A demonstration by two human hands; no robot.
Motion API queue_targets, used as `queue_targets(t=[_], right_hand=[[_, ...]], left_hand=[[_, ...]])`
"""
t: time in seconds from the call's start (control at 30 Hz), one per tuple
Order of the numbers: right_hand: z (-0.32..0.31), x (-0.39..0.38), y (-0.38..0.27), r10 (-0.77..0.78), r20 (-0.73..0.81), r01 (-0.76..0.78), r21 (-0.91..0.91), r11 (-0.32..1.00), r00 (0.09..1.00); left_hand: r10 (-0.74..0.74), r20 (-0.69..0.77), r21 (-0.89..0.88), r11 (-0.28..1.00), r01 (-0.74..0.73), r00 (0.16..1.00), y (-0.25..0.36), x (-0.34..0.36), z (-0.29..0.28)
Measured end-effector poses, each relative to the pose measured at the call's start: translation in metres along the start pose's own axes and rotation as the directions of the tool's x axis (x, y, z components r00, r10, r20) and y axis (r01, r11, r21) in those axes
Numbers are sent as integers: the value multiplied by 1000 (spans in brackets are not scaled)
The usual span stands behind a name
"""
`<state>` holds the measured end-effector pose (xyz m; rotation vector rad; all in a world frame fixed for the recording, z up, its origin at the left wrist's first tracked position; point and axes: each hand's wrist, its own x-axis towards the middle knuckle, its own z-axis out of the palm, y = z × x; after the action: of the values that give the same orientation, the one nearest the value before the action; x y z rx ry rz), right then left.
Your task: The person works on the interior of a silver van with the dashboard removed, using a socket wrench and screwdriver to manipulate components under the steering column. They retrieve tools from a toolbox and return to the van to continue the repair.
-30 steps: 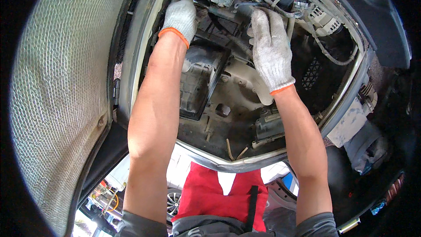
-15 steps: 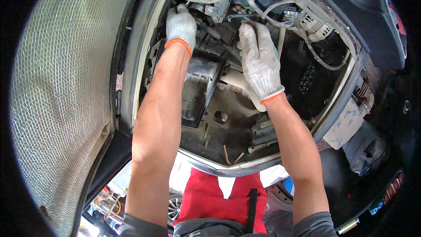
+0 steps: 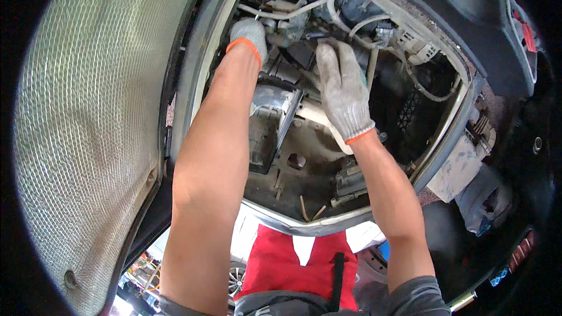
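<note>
My left hand (image 3: 250,36), in a pale knit glove with an orange cuff, reaches to the far left of the open engine bay. Its fingers are curled closed, mostly hidden behind the back of the hand. A thin metal tip (image 3: 257,15) shows just beyond them, beside a grey hose (image 3: 287,14); whatever the fingers hold is hidden. Across the middle lies my right hand (image 3: 344,90), gloved alike, its visible fingers stretched forward over dark parts. The thumb side and palm are hidden. Between my arms sits a black plastic housing (image 3: 264,140).
A silvery woven-surfaced panel (image 3: 88,129) stands along the left. The pale bay rim (image 3: 293,226) runs close to my waist. A pale pipe (image 3: 322,118) crosses under my right hand. Hoses and a grey connector box (image 3: 418,47) lie at the far right.
My left hand has come slightly nearer and rolled, so its fingers now show less. My right hand stays nearly in place, shifted a little nearer. The whole view has tilted slightly.
</note>
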<state>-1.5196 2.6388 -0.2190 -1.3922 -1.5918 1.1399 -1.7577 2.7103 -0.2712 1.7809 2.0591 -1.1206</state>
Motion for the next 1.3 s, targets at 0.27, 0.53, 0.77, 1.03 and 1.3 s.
queue_targets(t=[0.27, 0.53, 0.77, 1.03, 1.3], right_hand=[[2, -3, 0, 77, 76, -76, -19, 997, 994], [3, -5, 6, 77, 72, -77, -3, 997, 994], [7, -7, 6, 79, 91, -82, 32, 996, 993], [4, -9, 12, 89, 96, -92, 34, 995, 991], [9, -10, 16, -61, 104, 78, -169, 982, 993]], left_hand=[[-541, 81, -997, -43, 69, 837, 8, -10, 31], [-206, 312, -727, -680, 94, 927, 6, -24, 10], [-590, -97, -928, 345, 142, 801, 6, 25, 70], [-30, 332, -315, -945, 81, 943, 0, -3, 31], [-378, -273, -717, 693, 75, 885, 36, -60, 31]])
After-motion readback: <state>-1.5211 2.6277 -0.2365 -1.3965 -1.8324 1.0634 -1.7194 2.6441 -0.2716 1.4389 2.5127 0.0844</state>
